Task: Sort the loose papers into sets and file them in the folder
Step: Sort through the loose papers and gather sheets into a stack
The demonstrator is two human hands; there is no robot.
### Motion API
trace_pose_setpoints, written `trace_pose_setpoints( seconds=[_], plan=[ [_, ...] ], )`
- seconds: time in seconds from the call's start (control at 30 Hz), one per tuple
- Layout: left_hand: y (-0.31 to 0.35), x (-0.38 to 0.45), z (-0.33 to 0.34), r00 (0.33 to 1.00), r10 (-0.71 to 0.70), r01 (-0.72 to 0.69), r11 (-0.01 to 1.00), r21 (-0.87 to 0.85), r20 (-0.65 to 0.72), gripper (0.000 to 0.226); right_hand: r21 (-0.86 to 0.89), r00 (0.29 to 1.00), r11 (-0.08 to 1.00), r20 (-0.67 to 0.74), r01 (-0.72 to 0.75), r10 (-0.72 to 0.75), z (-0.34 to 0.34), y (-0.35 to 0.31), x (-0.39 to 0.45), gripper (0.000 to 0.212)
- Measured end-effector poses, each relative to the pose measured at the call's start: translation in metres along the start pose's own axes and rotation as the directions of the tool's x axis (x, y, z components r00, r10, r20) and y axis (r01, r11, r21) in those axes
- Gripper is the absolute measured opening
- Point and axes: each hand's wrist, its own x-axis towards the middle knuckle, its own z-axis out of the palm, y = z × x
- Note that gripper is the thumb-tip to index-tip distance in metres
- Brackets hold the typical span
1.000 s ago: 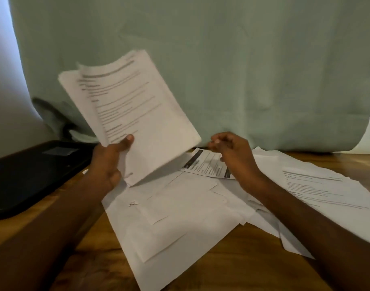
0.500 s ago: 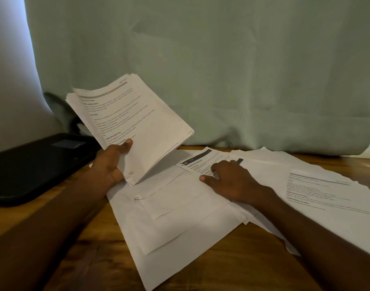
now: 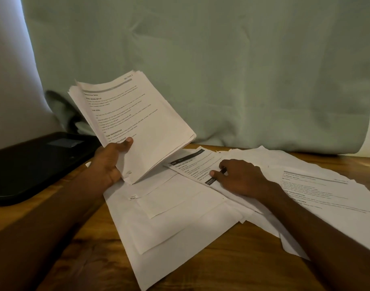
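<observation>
The right hand (image 3: 240,177) lies on a printed sheet with dark bars (image 3: 192,164), its fingers (image 3: 213,172) curled and pressing the page down, the thumb tip near a dark bar; whether they already pinch an edge I cannot tell. The left hand (image 3: 108,164) grips a sorted stack (image 3: 136,122) by its lower corner, thumb on top and fingers underneath, holding it tilted above the papers toward the far left of the table (image 3: 232,263). To do this pick-up well, the right fingers should drag the sheet a little until one edge lifts free of the loose papers (image 3: 180,217) under it, then pinch that edge alone. The left hand's set should be kept squared, so the new page slides in flush. A black folder (image 3: 33,164) lies shut at the table's left edge, and more printed pages (image 3: 318,192) spread toward the right edge.
</observation>
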Motion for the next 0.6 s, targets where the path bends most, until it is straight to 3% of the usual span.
trace_pose_setpoints(
  seconds=[0.1,0.17,0.23,0.33,0.4,0.5,0.6],
  plan=[
    [0.005,-0.002,0.003,1.000,-0.004,0.004,0.999,-0.042,-0.017,0.040,0.163,0.975,0.974,0.127,0.158,-0.180,0.001,-0.006,-0.005,0.082],
    [0.012,-0.004,0.002,0.999,-0.020,0.015,0.996,-0.085,-0.050,0.024,0.195,0.935,0.948,0.204,0.253,-0.291,0.007,-0.012,-0.008,0.075],
    [0.019,-0.003,-0.003,0.996,-0.008,-0.004,0.992,-0.127,-0.089,0.018,0.123,0.952,0.972,0.211,0.200,-0.222,0.009,-0.013,-0.006,0.071],
    [0.026,0.000,-0.014,0.988,0.020,-0.040,0.991,-0.128,-0.154,0.026,0.042,0.989,0.998,0.144,-0.042,0.035,0.006,-0.010,0.000,0.070],
    [0.030,0.000,-0.017,0.979,0.025,-0.051,0.991,-0.122,-0.204,0.035,-0.006,0.986,0.992,0.107,-0.127,0.127,0.004,-0.004,0.003,0.066],
    [0.032,0.001,-0.019,0.973,0.038,-0.064,0.992,-0.108,-0.226,0.042,-0.010,0.997,0.997,-0.015,-0.073,0.073,0.001,-0.009,0.002,0.058],
    [0.034,0.001,-0.024,0.969,0.036,-0.062,0.993,-0.101,-0.245,0.053,0.116,0.979,0.984,-0.173,0.134,-0.113,-0.003,-0.042,-0.008,0.063]
  ],
)
